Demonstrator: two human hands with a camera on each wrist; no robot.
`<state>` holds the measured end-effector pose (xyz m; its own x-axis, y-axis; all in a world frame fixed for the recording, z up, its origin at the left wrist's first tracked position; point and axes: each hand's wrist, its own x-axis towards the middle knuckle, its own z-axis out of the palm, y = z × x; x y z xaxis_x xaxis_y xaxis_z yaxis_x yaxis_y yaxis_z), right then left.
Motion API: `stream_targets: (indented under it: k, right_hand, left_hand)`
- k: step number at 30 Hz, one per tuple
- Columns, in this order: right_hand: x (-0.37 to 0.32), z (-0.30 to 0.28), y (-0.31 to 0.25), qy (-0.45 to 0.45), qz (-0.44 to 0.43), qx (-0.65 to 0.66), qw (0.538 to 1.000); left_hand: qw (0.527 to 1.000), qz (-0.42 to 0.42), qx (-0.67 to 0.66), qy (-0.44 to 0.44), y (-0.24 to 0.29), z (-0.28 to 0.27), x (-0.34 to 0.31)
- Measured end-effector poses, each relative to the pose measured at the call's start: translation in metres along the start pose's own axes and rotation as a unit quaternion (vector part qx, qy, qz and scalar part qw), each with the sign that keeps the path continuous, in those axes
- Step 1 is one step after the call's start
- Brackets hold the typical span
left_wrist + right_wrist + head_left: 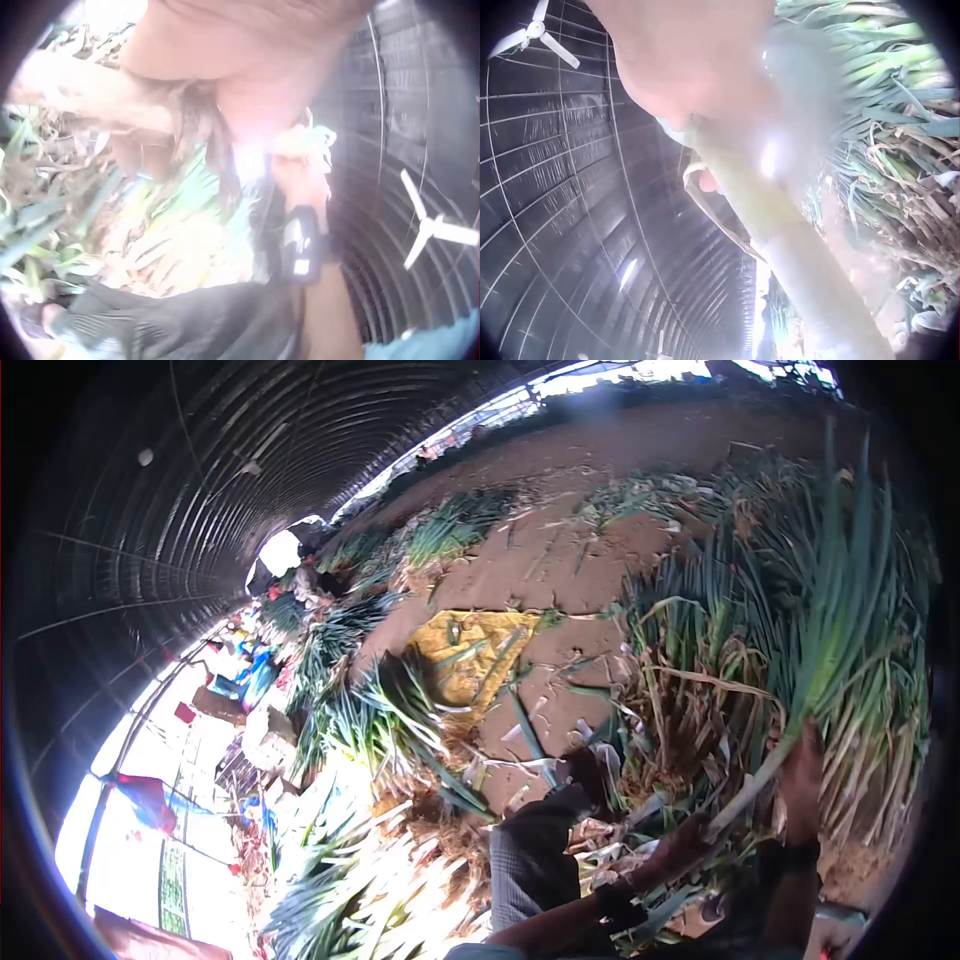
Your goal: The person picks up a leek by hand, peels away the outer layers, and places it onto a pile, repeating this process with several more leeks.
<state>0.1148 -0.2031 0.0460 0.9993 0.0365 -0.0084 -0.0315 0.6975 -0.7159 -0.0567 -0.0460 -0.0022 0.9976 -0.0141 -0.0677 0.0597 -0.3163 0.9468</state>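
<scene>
I hold one long leek [760, 785] in both hands; its green leaves fan up to the right and its pale stalk slants down to the left. My right hand [802, 772] grips the stalk higher up, and the right wrist view shows the thick pale stalk [780, 225] running out from under that hand [697, 60]. My left hand [678, 850] grips the lower end. In the left wrist view that hand [225, 52] is curled round the root end [90, 94], with dark roots [214, 150] hanging below. The right hand [300, 169] shows beyond it.
Heaps of leeks [800, 620] lie to the right and in rows [370, 710] on the left. A yellow sack [470, 650] lies on bare brown soil [560, 560]. My dark trouser leg [530, 850] is below. The dark tunnel roof [150, 510] arches over everything.
</scene>
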Motion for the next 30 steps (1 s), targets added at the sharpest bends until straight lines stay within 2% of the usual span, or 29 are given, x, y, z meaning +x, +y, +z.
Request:
stream_targets:
  k: [2, 3, 5, 6, 7, 8, 9, 11, 13, 15, 16, 18, 20, 22, 24, 25, 27, 28, 30]
  right_hand:
    - [0.006, -0.014, -0.011, -0.006, -0.015, -0.048, 0.999]
    - [0.006, -0.013, -0.017, 0.006, -0.015, -0.068, 0.998]
    - [0.007, -0.012, -0.017, 0.057, -0.086, -0.125, 0.987]
    - [0.019, -0.031, -0.004, 0.142, -0.137, -0.172, 0.965]
    - [0.025, -0.049, -0.003, 0.105, -0.119, -0.312, 0.937]
    - [0.027, -0.060, -0.004, 0.066, -0.097, -0.446, 0.887]
    - [0.023, -0.065, 0.014, 0.044, -0.187, -0.536, 0.822]
    - [0.007, -0.058, 0.041, 0.069, -0.373, -0.690, 0.617]
    - [-0.009, -0.037, 0.038, -0.009, -0.288, -0.671, 0.683]
    - [-0.026, -0.003, 0.017, -0.154, -0.033, -0.738, 0.656]
    - [-0.034, -0.001, 0.028, -0.207, -0.013, -0.773, 0.600]
    - [-0.053, 0.023, 0.031, -0.279, -0.079, -0.720, 0.631]
    - [-0.053, 0.006, 0.051, -0.301, -0.112, -0.655, 0.684]
    - [-0.059, -0.045, 0.100, -0.342, -0.156, -0.640, 0.670]
    - [-0.074, -0.028, 0.097, -0.401, -0.176, -0.713, 0.547]
    - [-0.096, -0.015, 0.085, -0.433, -0.171, -0.781, 0.416]
    - [-0.097, 0.013, 0.051, -0.417, -0.098, -0.827, 0.365]
    - [-0.080, 0.027, 0.034, -0.372, -0.031, -0.812, 0.449]
    - [-0.047, 0.050, 0.007, -0.258, 0.106, -0.748, 0.602]
  left_hand:
    - [0.993, 0.027, -0.106, -0.038, -0.006, 0.021, 0.030]
    - [0.989, 0.035, -0.134, -0.041, -0.031, 0.046, 0.050]
    - [0.992, 0.089, -0.093, -0.006, -0.027, 0.052, 0.061]
    - [0.991, 0.132, -0.020, 0.031, -0.020, 0.053, 0.059]
    - [0.981, 0.174, 0.053, 0.067, -0.012, 0.051, 0.058]
    - [0.985, 0.152, 0.060, 0.061, -0.011, 0.047, 0.058]
    - [0.988, 0.118, 0.092, 0.047, -0.010, 0.041, 0.059]
    - [0.987, 0.049, 0.152, 0.019, 0.038, 0.004, 0.057]
    - [0.990, 0.088, 0.093, 0.056, 0.028, -0.010, 0.062]
    - [0.985, 0.143, 0.042, 0.090, 0.020, -0.025, 0.068]
    - [0.979, 0.176, 0.019, 0.105, 0.019, -0.031, 0.069]
    - [0.989, 0.113, -0.058, 0.080, 0.047, -0.050, 0.064]
    - [0.981, 0.165, -0.049, 0.089, 0.060, -0.072, 0.067]
    - [0.968, 0.212, -0.072, 0.117, 0.059, -0.076, 0.073]
    - [0.948, 0.246, -0.124, 0.159, 0.053, -0.078, 0.082]
    - [0.968, 0.202, -0.059, 0.140, 0.051, -0.083, 0.084]
    - [0.984, 0.135, 0.027, 0.113, 0.056, -0.095, 0.082]
    - [0.987, 0.114, 0.047, 0.106, 0.058, -0.100, 0.078]
    - [0.987, 0.124, 0.003, 0.107, 0.067, -0.096, 0.064]
